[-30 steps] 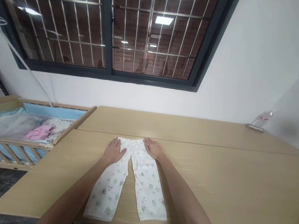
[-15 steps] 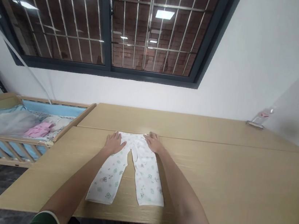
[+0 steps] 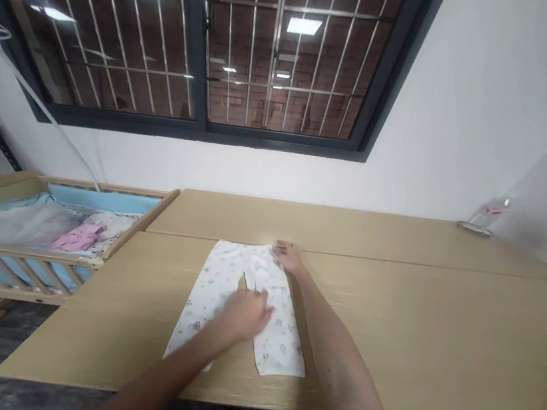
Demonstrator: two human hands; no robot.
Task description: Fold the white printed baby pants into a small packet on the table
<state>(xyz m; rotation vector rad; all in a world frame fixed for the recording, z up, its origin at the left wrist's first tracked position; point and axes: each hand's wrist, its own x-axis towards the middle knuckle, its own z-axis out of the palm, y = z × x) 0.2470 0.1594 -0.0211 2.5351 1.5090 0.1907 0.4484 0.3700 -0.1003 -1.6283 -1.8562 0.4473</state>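
A pair of small white baby pants point(image 3: 280, 340) with a faint animal print lies flat on the wooden table, waistband away from me and legs toward me. My left hand point(image 3: 246, 312), smeared by motion, is over the gap between the legs; whether it touches the cloth I cannot tell, and its fingers are blurred. At the right end of the waistband, my right hand point(image 3: 287, 256) rests with fingers stretched out on the cloth's edge. My left forearm hides part of the left leg.
The light wooden table point(image 3: 413, 331) has a seam across it near the wall. To the left stands a wooden crib point(image 3: 25, 254) with blue lining, a pink cloth point(image 3: 78, 236) and other fabrics. A clear plastic bottle point(image 3: 488, 214) sits at the far right corner. A barred window point(image 3: 282, 142) is above.
My left hand has left the waistband's left end and moved right and toward me, over the legs. My right hand stays by the waistband. The pants look unmoved on the table.
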